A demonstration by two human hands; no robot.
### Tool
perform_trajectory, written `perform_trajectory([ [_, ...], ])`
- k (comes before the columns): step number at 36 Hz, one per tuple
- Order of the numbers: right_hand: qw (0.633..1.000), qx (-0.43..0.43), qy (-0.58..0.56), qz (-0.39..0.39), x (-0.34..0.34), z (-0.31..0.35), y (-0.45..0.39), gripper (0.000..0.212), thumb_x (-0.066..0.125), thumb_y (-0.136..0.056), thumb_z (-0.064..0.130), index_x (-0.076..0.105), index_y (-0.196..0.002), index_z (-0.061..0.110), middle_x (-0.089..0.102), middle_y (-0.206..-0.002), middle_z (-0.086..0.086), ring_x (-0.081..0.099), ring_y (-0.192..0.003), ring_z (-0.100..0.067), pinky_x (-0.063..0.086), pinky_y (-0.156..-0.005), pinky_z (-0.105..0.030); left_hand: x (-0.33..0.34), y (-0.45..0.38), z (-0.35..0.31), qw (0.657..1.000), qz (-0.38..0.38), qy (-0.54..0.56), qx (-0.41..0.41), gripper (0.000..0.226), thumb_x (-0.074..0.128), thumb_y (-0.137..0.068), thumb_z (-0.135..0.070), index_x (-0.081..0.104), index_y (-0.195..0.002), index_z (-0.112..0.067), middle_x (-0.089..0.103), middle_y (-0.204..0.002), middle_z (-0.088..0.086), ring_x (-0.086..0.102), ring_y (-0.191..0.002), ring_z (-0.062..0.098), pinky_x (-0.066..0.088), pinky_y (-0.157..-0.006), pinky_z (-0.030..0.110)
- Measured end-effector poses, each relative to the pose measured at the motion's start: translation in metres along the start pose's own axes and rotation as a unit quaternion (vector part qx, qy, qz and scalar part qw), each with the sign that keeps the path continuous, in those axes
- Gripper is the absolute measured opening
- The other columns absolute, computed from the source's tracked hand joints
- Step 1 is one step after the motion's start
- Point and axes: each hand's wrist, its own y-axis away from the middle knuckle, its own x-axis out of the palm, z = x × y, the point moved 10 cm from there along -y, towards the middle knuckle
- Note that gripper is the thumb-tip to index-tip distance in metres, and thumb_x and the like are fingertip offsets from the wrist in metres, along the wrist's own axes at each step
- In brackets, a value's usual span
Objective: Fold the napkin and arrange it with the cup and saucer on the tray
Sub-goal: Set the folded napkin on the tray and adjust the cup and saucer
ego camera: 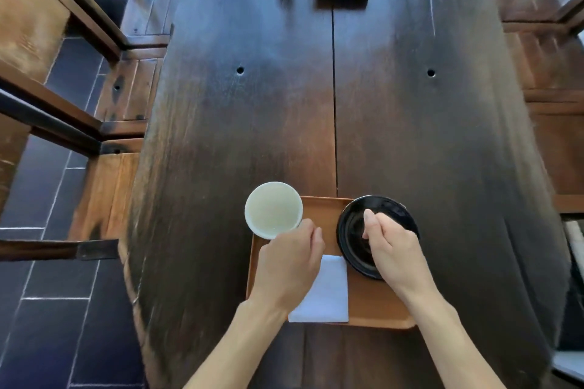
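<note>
While the folded napkin (325,290) already lies on the tray (373,303), the left hand (287,265) pinches the cup (273,209) by its rim over the tray's far left corner, and the right hand (392,249) grips the saucer (354,237). Such a thin rim hold could slip, dropping the cup onto the desk (284,104).

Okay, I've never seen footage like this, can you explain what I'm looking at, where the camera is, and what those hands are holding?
There is no machine: a person is working with bare hands, and the one camera sits on their head, looking down a long dark wooden table. Near them lies a wooden tray with a folded white napkin on it. The left hand holds a white cup by its rim at the tray's far left corner. The right hand grips a black saucer over the tray's right side.
</note>
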Motion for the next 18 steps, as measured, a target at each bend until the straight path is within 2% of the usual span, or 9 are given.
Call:
perform_trajectory([
  [3,0.999,0.037,0.009,-0.015,-0.018,-0.034,0.007,0.051,0.037,-0.102,0.052,0.046,-0.071,0.012,0.059,-0.060,-0.003,0.059,-0.063,-0.024,0.051,-0.065,-0.044,0.024,-0.005,-0.018,0.999,0.047,0.012,0.009,0.031,0.033,-0.105,-0.034,0.041,-0.078,-0.020,0.052,-0.061,-0.002,0.054,-0.057,0.022,0.050,-0.058,0.044],
  [6,0.997,0.072,0.025,-0.026,-0.035,-0.061,0.014,0.047,0.040,-0.101,0.049,0.043,-0.070,0.014,0.056,-0.058,0.000,0.053,-0.059,-0.022,0.046,-0.061,-0.041,0.039,-0.011,-0.026,0.998,0.056,0.001,-0.006,0.031,0.029,-0.105,-0.034,0.035,-0.078,-0.022,0.052,-0.062,-0.002,0.052,-0.057,0.025,0.044,-0.056,0.041],
  [9,0.991,0.118,0.064,-0.025,-0.046,-0.090,0.021,0.043,0.039,-0.102,0.048,0.048,-0.075,0.016,0.062,-0.068,0.001,0.056,-0.068,-0.018,0.042,-0.063,-0.038,0.053,-0.019,-0.025,0.997,0.062,-0.029,-0.034,0.028,0.025,-0.105,-0.039,0.038,-0.086,-0.023,0.061,-0.073,-0.002,0.059,-0.066,0.027,0.052,-0.065,0.045],
  [12,0.984,0.148,0.098,-0.006,-0.046,-0.114,0.024,0.042,0.035,-0.102,0.052,0.048,-0.078,0.020,0.064,-0.074,0.003,0.057,-0.073,-0.018,0.042,-0.069,-0.039,0.066,-0.027,-0.025,0.993,0.081,-0.060,-0.056,0.027,0.024,-0.105,-0.042,0.038,-0.092,-0.023,0.063,-0.081,-0.004,0.059,-0.070,0.024,0.051,-0.069,0.042],
  [15,0.980,0.169,0.103,0.032,-0.038,-0.132,0.025,0.041,0.033,-0.101,0.055,0.049,-0.082,0.023,0.065,-0.080,0.004,0.059,-0.080,-0.021,0.045,-0.074,-0.040,0.069,-0.034,-0.027,0.985,0.098,-0.127,-0.068,0.023,0.024,-0.106,-0.040,0.034,-0.094,-0.024,0.064,-0.089,0.000,0.051,-0.071,0.023,0.038,-0.065,0.037],
  [18,0.983,0.158,0.069,0.060,-0.027,-0.138,0.021,0.041,0.037,-0.100,0.054,0.049,-0.079,0.022,0.066,-0.078,0.000,0.062,-0.080,-0.026,0.052,-0.078,-0.046,0.067,-0.039,-0.029,0.976,0.101,-0.179,-0.073,0.018,0.026,-0.107,-0.035,0.033,-0.095,-0.023,0.067,-0.097,0.003,0.059,-0.078,0.028,0.036,-0.064,0.038],
])
